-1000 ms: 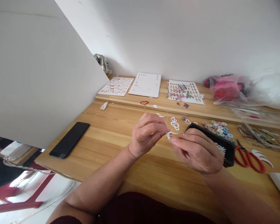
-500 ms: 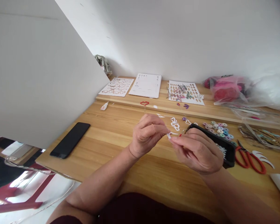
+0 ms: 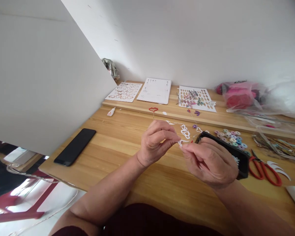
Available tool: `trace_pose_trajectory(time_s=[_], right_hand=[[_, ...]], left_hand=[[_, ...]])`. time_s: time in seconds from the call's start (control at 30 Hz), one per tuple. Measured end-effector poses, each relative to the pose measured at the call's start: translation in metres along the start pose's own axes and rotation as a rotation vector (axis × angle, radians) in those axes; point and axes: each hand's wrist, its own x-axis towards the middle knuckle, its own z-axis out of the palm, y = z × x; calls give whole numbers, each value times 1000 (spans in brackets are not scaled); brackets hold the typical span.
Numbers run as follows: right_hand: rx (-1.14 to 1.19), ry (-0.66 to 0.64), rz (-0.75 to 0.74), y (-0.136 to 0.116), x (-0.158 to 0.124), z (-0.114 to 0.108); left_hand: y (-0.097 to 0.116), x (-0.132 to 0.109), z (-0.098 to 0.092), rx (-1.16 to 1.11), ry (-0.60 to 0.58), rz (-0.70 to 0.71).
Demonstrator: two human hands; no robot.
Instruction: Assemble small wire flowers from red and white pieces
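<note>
A small, curved white paper cutout [image 3: 180, 143] is between my hands above the table. My left hand [image 3: 157, 142] pinches one end of it between thumb and fingers. On the other side, the thumb and forefinger of my right hand [image 3: 210, 160] are closed on the same piece. Just beyond the fingers lie more white paper cutouts [image 3: 185, 131]. A red wire outline [image 3: 153, 109] shows past my left hand, its thin stem running down behind the knuckles. Partly covered by my right hand is a black tray [image 3: 243, 165] with small white bits in it.
Red-handled pliers [image 3: 265, 170] lie right of the tray, below several pastel thread rolls [image 3: 232, 137]. A black phone [image 3: 75, 147] and a small white glue bottle [image 3: 111, 111] are on the left. Cut-out sheets [image 3: 124, 91] and plastic bags [image 3: 241, 95] sit on the raised back ledge.
My right hand has shifted slightly right and down, and a little more of the white cutout shows between the fingertips. Both hands keep their pinch. The whole view has moved slightly.
</note>
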Motion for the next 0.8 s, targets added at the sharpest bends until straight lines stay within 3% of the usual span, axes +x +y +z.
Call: trace_pose_trajectory(time_s=[0.27, 0.6, 0.7, 0.8], right_hand=[[123, 21, 90, -6, 6, 0], [-5, 14, 4, 2, 3, -1], [43, 10, 107, -3, 3, -1], [151, 34, 337, -10, 3, 0]], left_hand=[[1, 1, 0, -32, -13, 11], [0, 1, -1, -19, -21, 9], [1, 1, 0, -60, -14, -20], [4, 1, 1, -109, -22, -66]])
